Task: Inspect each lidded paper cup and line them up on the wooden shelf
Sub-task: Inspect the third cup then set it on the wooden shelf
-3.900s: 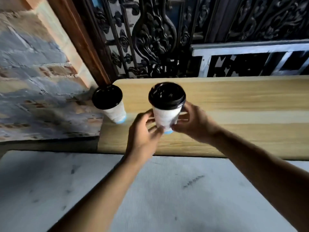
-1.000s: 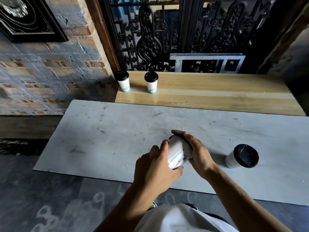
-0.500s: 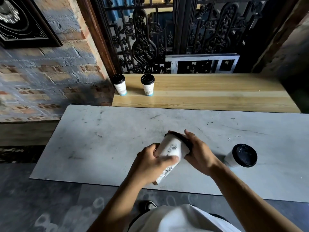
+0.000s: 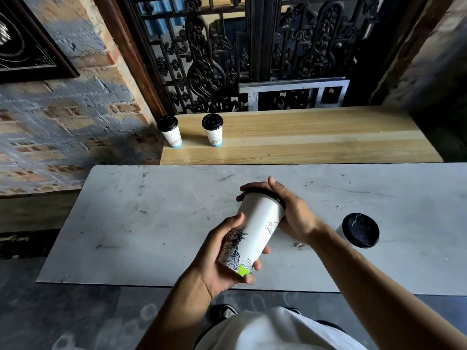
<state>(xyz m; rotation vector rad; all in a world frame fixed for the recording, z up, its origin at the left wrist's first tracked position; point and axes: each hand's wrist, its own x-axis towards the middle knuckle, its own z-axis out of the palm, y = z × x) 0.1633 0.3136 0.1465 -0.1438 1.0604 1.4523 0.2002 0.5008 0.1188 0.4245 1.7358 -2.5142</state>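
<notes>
I hold a white paper cup point(image 4: 257, 228) with a black lid and a statue drawing, tilted with its lid pointing away from me, above the grey table point(image 4: 141, 223). My left hand point(image 4: 219, 256) grips its base end, where a green patch shows. My right hand point(image 4: 288, 210) wraps the lid end. Two lidded cups stand upright on the left end of the wooden shelf point(image 4: 316, 137): one at the corner point(image 4: 170, 132), one point(image 4: 213, 131) just right of it. Another lidded cup point(image 4: 360, 232) stands on the table to my right.
A brick wall rises on the left and a dark carved screen point(image 4: 227, 54) with a pale metal frame point(image 4: 293, 89) stands behind the shelf. The shelf's long right part is bare wood. The table's near edge runs just below my hands.
A second cup now stands on the shelf. I have stepped back and taken another cup from the table; over the last second I have turned it so its printed side faces up.
</notes>
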